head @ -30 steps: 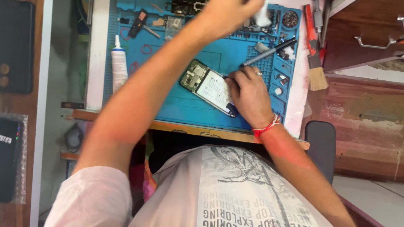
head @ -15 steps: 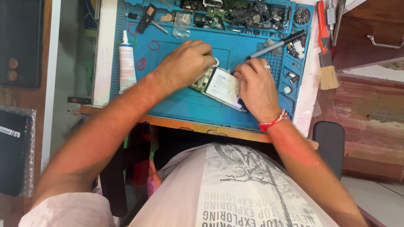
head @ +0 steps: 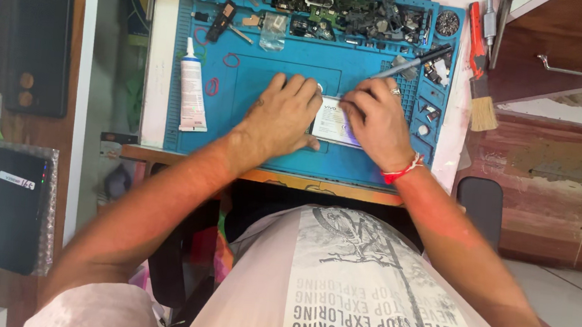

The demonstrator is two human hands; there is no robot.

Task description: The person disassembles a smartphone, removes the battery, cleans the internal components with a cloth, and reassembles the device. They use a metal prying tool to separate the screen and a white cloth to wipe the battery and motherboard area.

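With our left hand (head: 283,116) and right hand (head: 375,122) both pressed closed on the opened phone (head: 334,123), we risk cracking it mid-desk by pressing unevenly.

Matt blue rubbery mat (head: 271,76), pretty scuffed. Phone battery (head: 334,121) has a glossy white label. White plastic glue tube (head: 191,93), wooden-handled bristle brush (head: 481,96), worn wood table (head: 184,162) edge.

Wooden workbench (head: 261,175) edge runs beneath a blue work mat (head: 271,69). Right of the bench: reddish plank wall (head: 559,189), open wooden drawer (head: 565,48) with metal handle. Pale tiled floor (head: 577,298) below right. Even daylight.
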